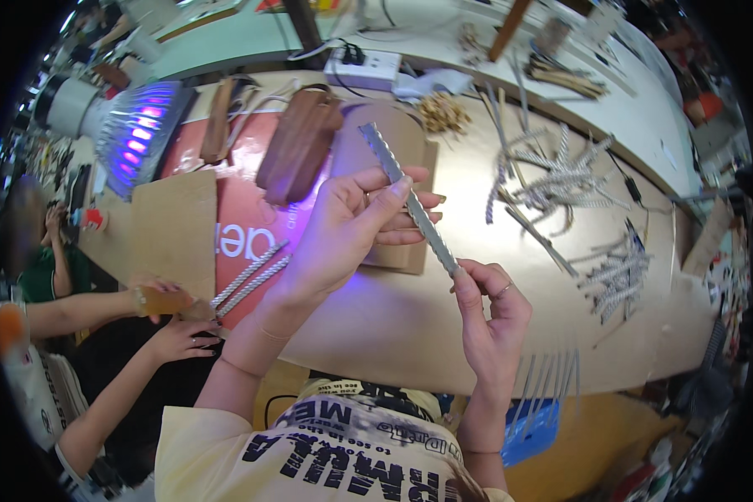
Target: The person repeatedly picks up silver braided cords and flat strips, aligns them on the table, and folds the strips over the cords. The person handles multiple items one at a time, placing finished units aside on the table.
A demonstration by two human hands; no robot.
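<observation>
A narrow grey strip (432,232) with a scalloped, light-edged border slants across the middle in front of me, lifted above the table. My left hand (343,226) pinches it near its upper half, thumb on top and fingers behind. Around the lower right end, the thumb and fingers of my right hand (491,316) are closed, a ring on one finger. The strip's far end sticks out free beyond my left hand. Beneath it lie a brown board (420,251) and the table top (368,326).
Grey-and-white braided strips (565,180) and shorter pieces (617,276) lie to the right. A brown leather piece (297,142) and a lit purple lamp (138,138) stand farther left. Beside me, another person's hand holds an amber bottle (161,301) near two braided strips (251,280).
</observation>
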